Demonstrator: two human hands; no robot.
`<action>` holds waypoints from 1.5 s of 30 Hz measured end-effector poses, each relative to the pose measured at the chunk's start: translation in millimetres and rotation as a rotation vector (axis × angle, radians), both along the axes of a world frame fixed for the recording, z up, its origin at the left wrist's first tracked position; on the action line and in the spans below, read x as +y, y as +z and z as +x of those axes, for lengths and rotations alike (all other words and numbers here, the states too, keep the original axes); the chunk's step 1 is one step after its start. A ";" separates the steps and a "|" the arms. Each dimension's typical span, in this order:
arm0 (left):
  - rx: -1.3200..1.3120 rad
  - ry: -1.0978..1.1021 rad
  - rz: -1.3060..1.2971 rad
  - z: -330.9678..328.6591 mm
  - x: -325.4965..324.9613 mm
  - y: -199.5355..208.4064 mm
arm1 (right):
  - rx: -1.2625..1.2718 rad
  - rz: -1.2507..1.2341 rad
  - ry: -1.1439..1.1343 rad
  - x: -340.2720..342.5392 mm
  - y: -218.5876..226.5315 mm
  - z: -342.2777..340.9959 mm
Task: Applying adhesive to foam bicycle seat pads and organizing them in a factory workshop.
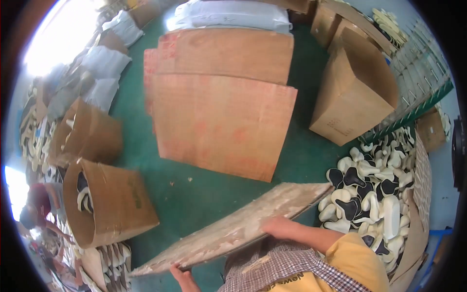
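- Green floor (194, 199) fills the middle of the head view, with big flattened cardboard sheets (224, 126) lying overlapped across it.
- Down at the near side, here's the board (243, 219), a long, patchy brown-and-white panel, tilted and slanting from lower left up toward the right, just in front of the person's checked apron (258, 265).
- Left hand (182, 275) grasps the board's near edge, toward its left end.
- Right hand (277, 227) is pressed to the board farther right, by the near edge; its fingers are blurred, so whether they curl around it, I cannot tell.
- Over on the right, black and cream bicycle seats (351, 177) heap up close to the board's far end, with a tall open box (333, 107) behind them and a wire rack (421, 82) beside that.
- Across on the left, an open carton (124, 204) holds pale pieces, and a co-worker (44, 202) in dark red bends beyond it.
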State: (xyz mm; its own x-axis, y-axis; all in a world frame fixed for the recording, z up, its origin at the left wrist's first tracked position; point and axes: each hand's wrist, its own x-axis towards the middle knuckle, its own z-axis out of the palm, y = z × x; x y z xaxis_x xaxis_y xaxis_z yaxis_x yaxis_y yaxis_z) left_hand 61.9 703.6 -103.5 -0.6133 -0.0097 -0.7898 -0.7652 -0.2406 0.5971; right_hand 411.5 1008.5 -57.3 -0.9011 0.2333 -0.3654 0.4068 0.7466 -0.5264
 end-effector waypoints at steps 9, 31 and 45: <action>-0.037 -0.364 -0.012 99.2 256.8 3.4 | -0.129 0.141 -0.436 96.6 37.0 177.8; -0.106 -0.564 -0.180 202.4 408.9 34.4 | -0.300 -0.550 -0.597 264.6 34.2 230.0; 0.179 -0.644 -0.511 217.5 377.1 48.2 | -0.023 0.420 -1.053 660.1 -182.9 38.1</action>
